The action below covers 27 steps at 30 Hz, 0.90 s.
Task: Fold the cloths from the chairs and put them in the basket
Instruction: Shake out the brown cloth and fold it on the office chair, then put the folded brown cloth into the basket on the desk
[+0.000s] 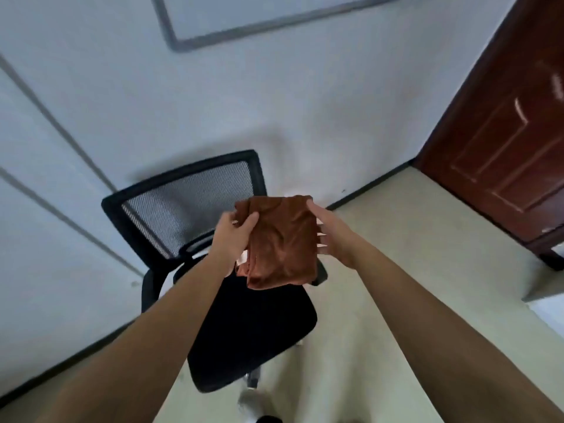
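Observation:
A rust-brown cloth, folded into a rough square, hangs in the air above a black office chair. My left hand grips the cloth's upper left corner, thumb on top. My right hand holds the cloth's right edge, thumb at the top corner and fingers spread behind it. The chair's mesh back stands behind the cloth, and its black seat is bare below my hands. No basket is in view.
A pale wall with grey lines and a framed board stands behind the chair. A dark red-brown door is at the right. Beige floor spreads to the right of the chair. A white surface edge shows at far right.

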Each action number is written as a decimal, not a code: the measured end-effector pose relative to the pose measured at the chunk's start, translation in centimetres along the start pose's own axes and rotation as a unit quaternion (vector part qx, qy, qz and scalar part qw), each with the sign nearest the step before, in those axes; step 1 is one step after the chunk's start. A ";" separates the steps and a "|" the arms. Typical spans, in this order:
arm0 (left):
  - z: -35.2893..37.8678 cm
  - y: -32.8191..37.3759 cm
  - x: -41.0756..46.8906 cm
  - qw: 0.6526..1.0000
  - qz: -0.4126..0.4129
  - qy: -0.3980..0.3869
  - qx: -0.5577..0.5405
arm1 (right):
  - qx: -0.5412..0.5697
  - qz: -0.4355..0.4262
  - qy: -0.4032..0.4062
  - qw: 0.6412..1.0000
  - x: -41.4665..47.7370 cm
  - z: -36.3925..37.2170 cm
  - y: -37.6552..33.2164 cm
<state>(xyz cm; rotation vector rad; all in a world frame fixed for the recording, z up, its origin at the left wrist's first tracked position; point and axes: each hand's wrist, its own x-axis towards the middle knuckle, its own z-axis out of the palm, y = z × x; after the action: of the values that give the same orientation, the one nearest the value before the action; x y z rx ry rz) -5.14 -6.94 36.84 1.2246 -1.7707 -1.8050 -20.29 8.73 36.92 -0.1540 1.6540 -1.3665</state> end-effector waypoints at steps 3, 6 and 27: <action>5.1 4.3 -1.9 0.996 0.018 -0.082 -0.023 | -0.064 -0.068 -0.018 0.995 -4.7 -6.9 -2.7; 11.8 7.5 -4.8 0.988 0.051 -0.143 -0.008 | -0.065 -0.123 -0.001 0.990 -9.6 -14.6 -3.7; 75.4 8.5 -23.8 0.822 0.159 -0.515 0.183 | 0.118 -0.106 0.309 0.938 -36.1 -71.4 11.5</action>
<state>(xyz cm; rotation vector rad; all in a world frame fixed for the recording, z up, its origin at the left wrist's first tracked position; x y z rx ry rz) -50.76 58.03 42.09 -0.1449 -2.7435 -2.1151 -46.58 84.89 42.72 0.2753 1.9970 -1.8983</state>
